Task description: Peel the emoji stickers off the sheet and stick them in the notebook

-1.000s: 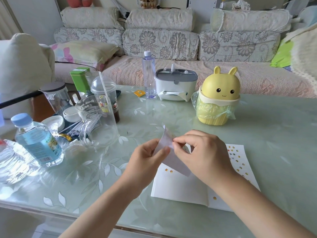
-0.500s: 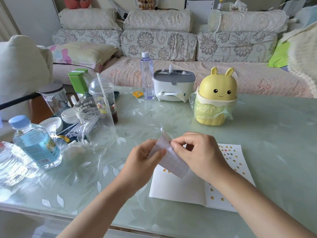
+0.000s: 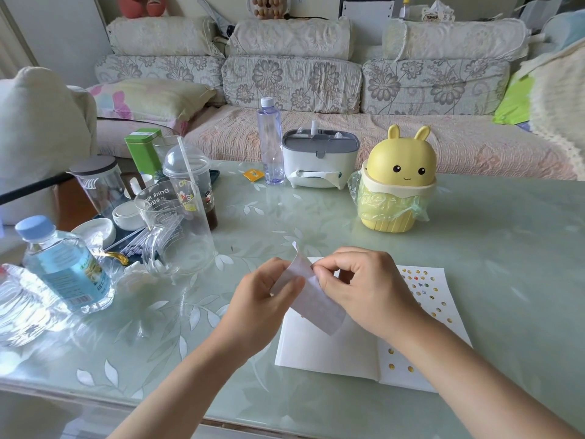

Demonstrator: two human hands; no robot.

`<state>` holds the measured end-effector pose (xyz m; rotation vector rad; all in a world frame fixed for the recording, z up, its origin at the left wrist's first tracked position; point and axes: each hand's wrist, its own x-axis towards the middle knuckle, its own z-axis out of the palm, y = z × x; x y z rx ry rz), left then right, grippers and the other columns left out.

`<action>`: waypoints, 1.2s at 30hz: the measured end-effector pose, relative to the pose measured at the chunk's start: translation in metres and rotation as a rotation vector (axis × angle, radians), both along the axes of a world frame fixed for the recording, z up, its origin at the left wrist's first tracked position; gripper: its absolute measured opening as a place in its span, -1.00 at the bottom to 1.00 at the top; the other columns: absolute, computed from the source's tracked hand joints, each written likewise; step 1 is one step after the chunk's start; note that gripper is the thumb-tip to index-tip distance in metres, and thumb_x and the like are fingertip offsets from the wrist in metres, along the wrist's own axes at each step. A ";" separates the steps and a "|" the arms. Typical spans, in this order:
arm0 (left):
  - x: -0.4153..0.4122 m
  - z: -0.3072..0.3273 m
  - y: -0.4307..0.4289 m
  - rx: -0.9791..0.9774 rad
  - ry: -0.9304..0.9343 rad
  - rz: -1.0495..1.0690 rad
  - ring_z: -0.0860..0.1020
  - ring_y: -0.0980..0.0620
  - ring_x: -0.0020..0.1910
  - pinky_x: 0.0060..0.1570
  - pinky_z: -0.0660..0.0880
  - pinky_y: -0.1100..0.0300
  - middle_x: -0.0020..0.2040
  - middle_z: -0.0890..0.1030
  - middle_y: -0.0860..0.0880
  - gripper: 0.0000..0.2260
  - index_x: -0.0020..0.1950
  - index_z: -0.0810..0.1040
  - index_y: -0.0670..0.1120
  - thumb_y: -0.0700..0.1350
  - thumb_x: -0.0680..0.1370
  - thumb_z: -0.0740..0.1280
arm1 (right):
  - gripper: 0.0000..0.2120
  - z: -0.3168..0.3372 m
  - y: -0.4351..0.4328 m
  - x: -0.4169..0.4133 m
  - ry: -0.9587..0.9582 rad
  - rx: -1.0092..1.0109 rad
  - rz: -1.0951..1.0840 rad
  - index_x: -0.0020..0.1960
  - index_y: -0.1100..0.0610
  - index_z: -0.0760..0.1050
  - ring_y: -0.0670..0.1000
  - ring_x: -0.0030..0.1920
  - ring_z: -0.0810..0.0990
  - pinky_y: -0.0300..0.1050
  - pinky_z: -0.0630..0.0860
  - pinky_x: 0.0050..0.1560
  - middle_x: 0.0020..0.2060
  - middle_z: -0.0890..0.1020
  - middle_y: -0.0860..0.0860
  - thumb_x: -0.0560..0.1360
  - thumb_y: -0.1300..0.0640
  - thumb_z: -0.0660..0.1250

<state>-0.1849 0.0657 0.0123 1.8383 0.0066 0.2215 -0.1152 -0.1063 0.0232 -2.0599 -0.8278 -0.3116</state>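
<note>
My two hands (image 3: 258, 304) (image 3: 367, 289), one sticker sheet (image 3: 315, 299), one notebook (image 3: 319, 350), two capped bottles (image 3: 65, 270) (image 3: 270, 144), one bunny bin (image 3: 399, 172), one tissue box (image 3: 318, 163).

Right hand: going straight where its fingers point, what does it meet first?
The sticker sheet, which the right hand pinches; just behind it, likely the left hand.

Clear jug (image 3: 175, 229), desk left: printed on the glass wall near the rim, "Drink m", the rest of the line running out of sight; a smaller line under it and graduation marks, too fine to read.

Dome-lid cup (image 3: 190, 182) behind the jug: cartoon figures and coloured lettering, illegible.

Water bottle (image 3: 65, 267), blue label: print and a barcode patch, too small to read.

Green tin (image 3: 144, 150): pale label on the lid, illegible.

Notebook (image 3: 316, 350): emoji stickers (image 3: 418, 280), faces too small to tell apart.
</note>
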 end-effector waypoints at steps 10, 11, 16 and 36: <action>-0.003 0.005 -0.004 -0.053 0.055 0.010 0.63 0.01 -0.11 -0.14 0.45 0.35 -0.08 0.71 -0.08 -0.82 0.00 0.69 -0.03 -0.21 0.63 0.30 | -0.86 0.003 0.000 -0.002 0.295 0.055 -0.044 -0.20 0.02 0.69 -0.14 -0.47 0.42 -0.30 0.39 -0.35 -0.46 0.57 -0.22 0.52 0.15 0.42; -0.004 0.006 -0.004 -0.071 0.065 0.009 0.64 0.01 -0.11 -0.14 0.45 0.36 -0.07 0.72 -0.06 -0.82 0.01 0.69 -0.03 -0.21 0.63 0.30 | -0.86 0.004 -0.001 -0.002 0.346 0.064 -0.018 -0.18 0.01 0.69 -0.13 -0.46 0.43 -0.27 0.41 -0.34 -0.46 0.59 -0.21 0.53 0.13 0.42; -0.004 0.007 -0.001 -0.084 0.075 0.011 0.66 -0.02 -0.03 -0.09 0.48 0.36 -0.08 0.73 -0.03 -0.81 -0.01 0.69 -0.03 -0.24 0.62 0.31 | -0.89 0.008 0.000 -0.001 0.400 0.078 0.009 -0.16 -0.02 0.71 -0.09 -0.41 0.51 -0.04 0.54 -0.26 -0.33 0.69 -0.08 0.53 0.11 0.46; 0.008 -0.001 0.015 -0.038 0.167 0.453 0.29 0.10 -0.46 -0.41 0.21 0.19 -0.38 0.49 0.02 -0.87 -0.14 0.65 -0.14 -0.09 0.51 0.39 | -0.86 0.001 0.000 -0.001 0.072 -0.125 -0.156 -0.28 -0.03 0.63 -0.17 -0.43 0.45 -0.29 0.38 -0.37 -0.40 0.59 -0.21 0.45 0.03 0.46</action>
